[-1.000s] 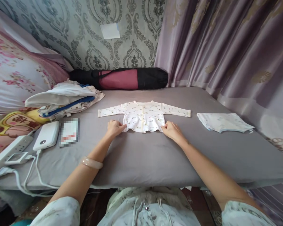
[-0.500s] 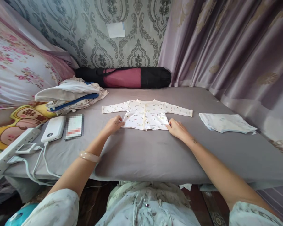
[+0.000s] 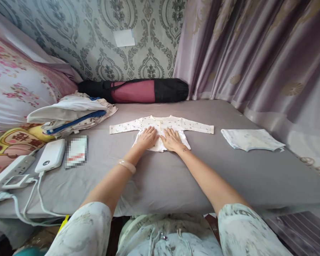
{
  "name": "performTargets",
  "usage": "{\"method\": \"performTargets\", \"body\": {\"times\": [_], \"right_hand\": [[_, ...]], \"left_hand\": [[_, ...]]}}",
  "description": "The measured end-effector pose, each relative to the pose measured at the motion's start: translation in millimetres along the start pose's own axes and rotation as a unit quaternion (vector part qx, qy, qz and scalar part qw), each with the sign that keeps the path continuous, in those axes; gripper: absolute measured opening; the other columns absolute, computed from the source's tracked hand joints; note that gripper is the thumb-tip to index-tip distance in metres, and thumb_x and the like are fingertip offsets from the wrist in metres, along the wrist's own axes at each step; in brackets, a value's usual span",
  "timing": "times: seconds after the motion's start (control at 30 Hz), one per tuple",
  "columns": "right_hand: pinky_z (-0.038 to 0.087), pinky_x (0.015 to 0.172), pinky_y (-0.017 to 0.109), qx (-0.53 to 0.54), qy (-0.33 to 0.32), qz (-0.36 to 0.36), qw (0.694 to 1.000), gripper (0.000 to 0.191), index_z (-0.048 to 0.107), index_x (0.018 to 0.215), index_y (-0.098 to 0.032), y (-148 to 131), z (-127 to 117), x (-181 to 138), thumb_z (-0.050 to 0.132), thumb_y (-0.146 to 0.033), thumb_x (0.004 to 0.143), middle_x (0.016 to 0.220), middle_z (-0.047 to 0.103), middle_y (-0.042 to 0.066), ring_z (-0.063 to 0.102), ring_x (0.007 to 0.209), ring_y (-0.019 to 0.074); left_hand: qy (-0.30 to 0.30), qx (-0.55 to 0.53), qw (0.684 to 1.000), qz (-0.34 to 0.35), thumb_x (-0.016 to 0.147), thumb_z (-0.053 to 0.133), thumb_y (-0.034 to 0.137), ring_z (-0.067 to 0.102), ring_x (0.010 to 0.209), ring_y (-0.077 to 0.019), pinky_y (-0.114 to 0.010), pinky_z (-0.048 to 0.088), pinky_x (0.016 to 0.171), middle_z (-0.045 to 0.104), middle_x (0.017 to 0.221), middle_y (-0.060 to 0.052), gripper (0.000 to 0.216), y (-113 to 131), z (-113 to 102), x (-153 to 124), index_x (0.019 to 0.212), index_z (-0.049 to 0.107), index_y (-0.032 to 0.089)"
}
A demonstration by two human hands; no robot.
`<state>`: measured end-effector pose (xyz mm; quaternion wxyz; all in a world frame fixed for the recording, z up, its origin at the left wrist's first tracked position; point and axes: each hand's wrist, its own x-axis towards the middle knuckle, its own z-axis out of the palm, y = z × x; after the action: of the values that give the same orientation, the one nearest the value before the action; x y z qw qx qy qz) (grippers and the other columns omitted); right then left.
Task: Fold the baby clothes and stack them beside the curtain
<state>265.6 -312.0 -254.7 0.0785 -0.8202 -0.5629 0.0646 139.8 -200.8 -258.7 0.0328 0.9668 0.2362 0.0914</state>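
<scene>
A small white baby shirt (image 3: 160,123) with a scattered print and a buttoned front lies spread face up, its sleeves stretched out to both sides. My left hand (image 3: 148,137) rests flat on the left half of its front, fingers extended. On the right half lies my right hand (image 3: 172,139), also flat with fingers apart. Both palms cover much of the shirt's lower body, and the hem shows below them. Neither hand grips the cloth.
The shirt lies on a grey sheet (image 3: 160,185). A folded white garment (image 3: 252,139) is at right. At left are piled clothes (image 3: 72,112), a white power bank (image 3: 50,155), a blurred packet (image 3: 76,151) and a power strip (image 3: 13,170). A black and maroon bag (image 3: 133,91) lies along the wall.
Both hands have let go of the shirt's lower corners and moved inward onto its front, now lying flat. The view has shifted slightly.
</scene>
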Motion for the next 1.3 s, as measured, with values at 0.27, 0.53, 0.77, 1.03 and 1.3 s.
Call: {"method": "performTargets", "body": {"times": [0.27, 0.53, 0.77, 1.03, 1.3], "right_hand": [[0.005, 0.112, 0.058, 0.012, -0.012, 0.033, 0.999, 0.064, 0.026, 0.15, -0.026, 9.0, -2.6, -4.5, 0.015, -0.057, 0.095, 0.159, 0.016, 0.009, 0.01, 0.144, 0.033], [0.005, 0.117, 0.04, -0.021, 0.007, 0.051, 0.998, 0.072, 0.021, 0.149, 0.0, 35.2, -0.4, -10.8, 0.013, -0.05, 0.097, 0.157, 0.014, 0.016, 0.009, 0.145, 0.0248], [0.008, 0.117, 0.041, -0.014, 0.013, 0.056, 0.998, 0.072, 0.024, 0.149, -0.004, 40.2, -0.9, -6.7, 0.013, -0.052, 0.096, 0.157, 0.018, 0.016, 0.013, 0.145, 0.0258], [0.012, 0.115, 0.044, -0.041, 0.016, 0.079, 0.996, 0.073, 0.031, 0.145, 0.001, 45.3, -9.5, -8.1, 0.02, -0.052, 0.096, 0.154, 0.023, 0.02, 0.019, 0.143, 0.0304], [0.011, 0.115, 0.042, -0.015, 0.042, 0.037, 0.998, 0.056, 0.038, 0.143, -0.008, 32.5, -15.8, 43.5, 0.021, -0.035, 0.097, 0.154, 0.03, 0.014, 0.02, 0.143, 0.0249]], "left_hand": [[-0.06, 0.026, 0.996, -0.066, 0.097, 0.021, 0.051, 0.023, 0.142, -0.0307, -0.047, 0.018, 0.114, 0.029, 0.154, -0.014, 0.062, -5.5, 5.3, -3.4, 0.145, 0.035, 0.015], [-0.057, 0.015, 0.993, -0.099, 0.095, 0.014, 0.054, 0.018, 0.144, -0.027, -0.044, 0.014, 0.117, 0.026, 0.155, -0.014, 0.069, -20.2, 10.3, -7.1, 0.147, 0.03, 0.011], [-0.076, 0.034, 0.992, -0.099, 0.095, 0.016, 0.054, 0.016, 0.145, -0.0295, -0.049, 0.013, 0.116, 0.023, 0.155, -0.018, 0.07, -21.3, 1.3, -4.8, 0.147, 0.031, 0.008], [-0.101, 0.04, 0.987, -0.118, 0.095, 0.017, 0.052, 0.015, 0.145, -0.0311, -0.057, 0.01, 0.114, 0.023, 0.155, -0.017, 0.068, -26.8, -4.1, -4.5, 0.146, 0.031, 0.01], [-0.06, -0.017, 0.992, -0.114, 0.097, 0.018, 0.046, 0.019, 0.144, -0.0303, -0.053, 0.017, 0.115, 0.024, 0.154, -0.016, 0.062, 33.0, -0.8, 18.5, 0.146, 0.033, 0.011]]}}
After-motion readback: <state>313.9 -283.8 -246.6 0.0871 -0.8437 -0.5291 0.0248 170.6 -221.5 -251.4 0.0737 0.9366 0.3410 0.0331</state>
